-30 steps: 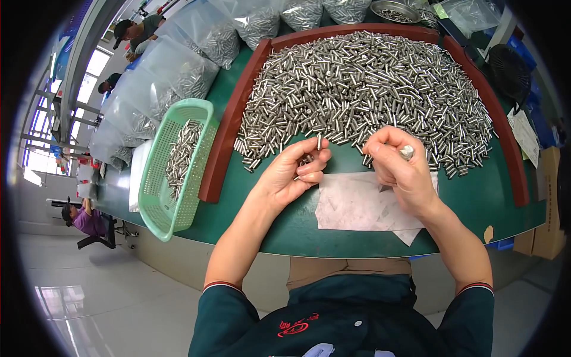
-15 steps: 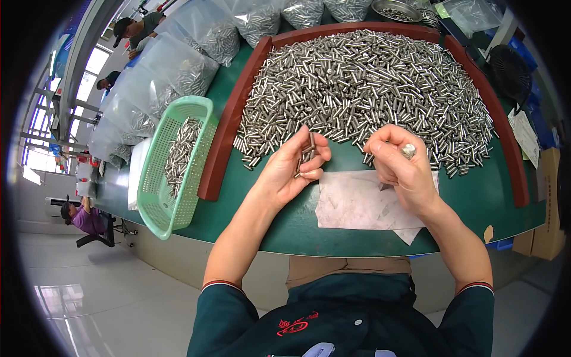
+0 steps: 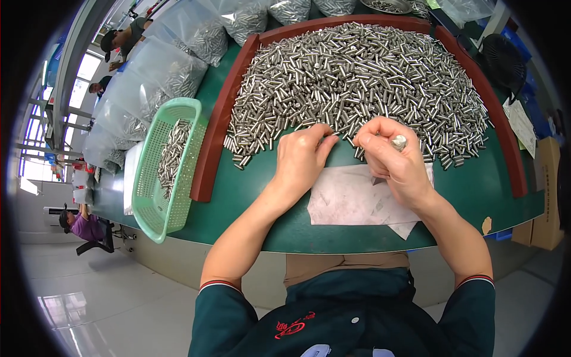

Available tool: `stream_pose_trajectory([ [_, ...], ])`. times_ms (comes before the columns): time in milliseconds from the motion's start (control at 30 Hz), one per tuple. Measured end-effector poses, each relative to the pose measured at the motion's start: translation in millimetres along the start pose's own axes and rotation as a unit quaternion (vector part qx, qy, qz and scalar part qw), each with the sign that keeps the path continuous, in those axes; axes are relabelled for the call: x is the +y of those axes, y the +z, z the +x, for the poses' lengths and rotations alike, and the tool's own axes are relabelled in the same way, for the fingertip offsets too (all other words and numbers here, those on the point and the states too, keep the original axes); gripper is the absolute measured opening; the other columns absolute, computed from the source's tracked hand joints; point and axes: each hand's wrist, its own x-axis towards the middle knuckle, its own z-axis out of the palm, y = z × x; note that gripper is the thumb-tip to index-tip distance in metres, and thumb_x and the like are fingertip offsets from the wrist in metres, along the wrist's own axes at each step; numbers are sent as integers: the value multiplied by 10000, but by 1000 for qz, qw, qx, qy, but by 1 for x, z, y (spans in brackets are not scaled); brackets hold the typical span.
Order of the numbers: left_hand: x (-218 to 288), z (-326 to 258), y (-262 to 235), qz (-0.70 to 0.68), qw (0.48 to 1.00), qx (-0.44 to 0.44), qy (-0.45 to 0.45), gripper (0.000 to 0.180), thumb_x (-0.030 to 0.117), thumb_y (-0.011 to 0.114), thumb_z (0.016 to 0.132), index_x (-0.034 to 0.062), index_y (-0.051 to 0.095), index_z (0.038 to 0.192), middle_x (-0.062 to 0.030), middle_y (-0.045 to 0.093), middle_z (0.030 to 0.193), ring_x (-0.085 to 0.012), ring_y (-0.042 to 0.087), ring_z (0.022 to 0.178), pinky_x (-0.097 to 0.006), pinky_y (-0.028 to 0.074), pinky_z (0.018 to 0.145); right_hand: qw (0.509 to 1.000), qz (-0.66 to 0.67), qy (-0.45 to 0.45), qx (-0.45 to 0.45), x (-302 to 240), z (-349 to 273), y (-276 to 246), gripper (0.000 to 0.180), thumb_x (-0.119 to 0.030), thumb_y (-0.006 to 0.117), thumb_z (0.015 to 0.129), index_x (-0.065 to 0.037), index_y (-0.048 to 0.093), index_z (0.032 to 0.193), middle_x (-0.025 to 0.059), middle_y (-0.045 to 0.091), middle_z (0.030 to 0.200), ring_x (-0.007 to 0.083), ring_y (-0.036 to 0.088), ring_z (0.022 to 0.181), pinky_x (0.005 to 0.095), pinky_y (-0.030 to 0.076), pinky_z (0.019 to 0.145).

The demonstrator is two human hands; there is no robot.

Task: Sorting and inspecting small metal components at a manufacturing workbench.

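A broad heap of short, shiny metal pins (image 3: 357, 77) covers the far part of the green table (image 3: 262, 229). My left hand (image 3: 302, 157) is palm down at the heap's near edge, its fingers curled with thumb and forefinger close together. What lies under those fingers is hidden. My right hand (image 3: 392, 157) is closed around a tool with a whitish rounded end (image 3: 399, 142); a dark point shows below the fist, but its kind is unclear. Beneath the right hand lies a smudged pale cloth (image 3: 342, 199).
Dark red rails (image 3: 217, 143) border the heap on the left, back and right. At left stands a green perforated basket (image 3: 148, 208) with pins in it. Plastic bags of pins (image 3: 178, 71) line the back left. A black fan (image 3: 504, 62) is at right. Other people sit farther left.
My left hand has turned from palm up, with several pins showing in its fingers, to palm down at the heap. My right hand keeps its grip. The whole view has shifted slightly.
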Motion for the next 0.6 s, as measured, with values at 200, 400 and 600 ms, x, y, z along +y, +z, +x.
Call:
stream_pose_trajectory([
  [200, -5, 2, 2, 23, 998, -29, 42, 105, 87, 633, 713, 16, 592, 779, -121, 566, 567, -239, 562, 480, -301, 422, 450, 1000, -5, 0, -1, 0, 0, 1, 109, -136, 539, 812, -43, 553, 756, -84, 398, 550, -15, 316, 458, 162, 230, 404],
  [400, 2, 5, -11, -169, 978, -79, -98, 110, 104, 575, 771, -7, 572, 777, -33, 551, 613, -83, 480, 521, -224, 381, 472, 1000, -8, 3, 2, -1, 0, -1, 105, -134, 542, 804, -44, 555, 753, -82, 401, 551, -13, 321, 458, 163, 235, 403],
  [600, -13, -1, -33, -702, 566, -162, -401, 120, 125, 538, 831, 74, 466, 749, -19, 499, 689, -15, 266, 461, -138, 237, 401, 1000, -13, 2, 4, -1, -1, 0, 105, -135, 542, 802, -40, 566, 764, -69, 421, 549, -7, 341, 454, 165, 248, 399],
])
